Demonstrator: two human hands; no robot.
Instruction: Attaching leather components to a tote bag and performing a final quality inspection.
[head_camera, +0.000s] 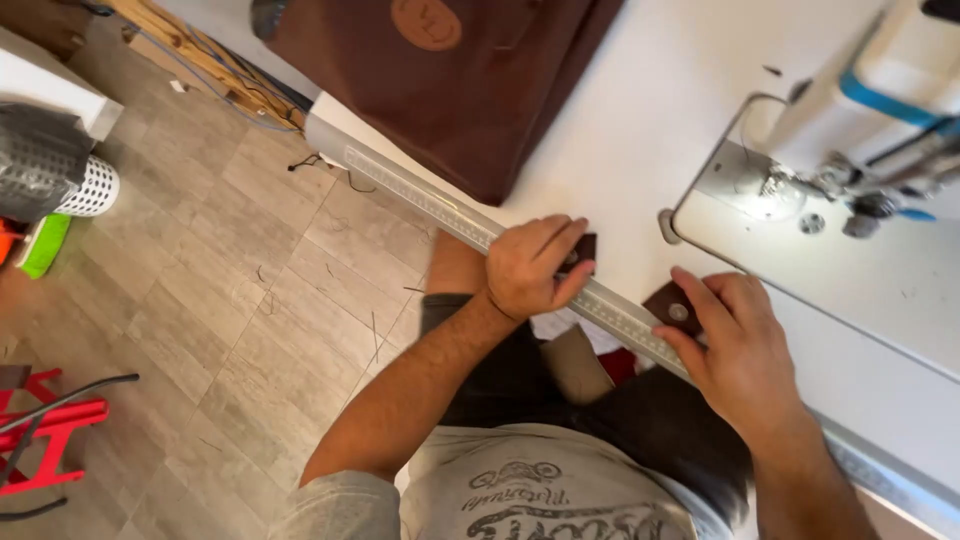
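Brown leather work at a white bench, seen from the head camera.

Two small brown leather pieces lay at the bench's (620, 120) near edge: the left hand (533, 268) was curled over one leather piece (583, 250), gripping it against the edge ruler (450, 212), while the right hand (735, 350) pressed flat fingers on the snap-fitted piece (668, 303). One large brown leather bag (450, 80) and one sewing machine (850, 130) sat beyond.

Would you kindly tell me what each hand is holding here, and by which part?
The left hand pinches a small brown leather piece at its edge. The right hand presses fingers on another brown piece without gripping it.
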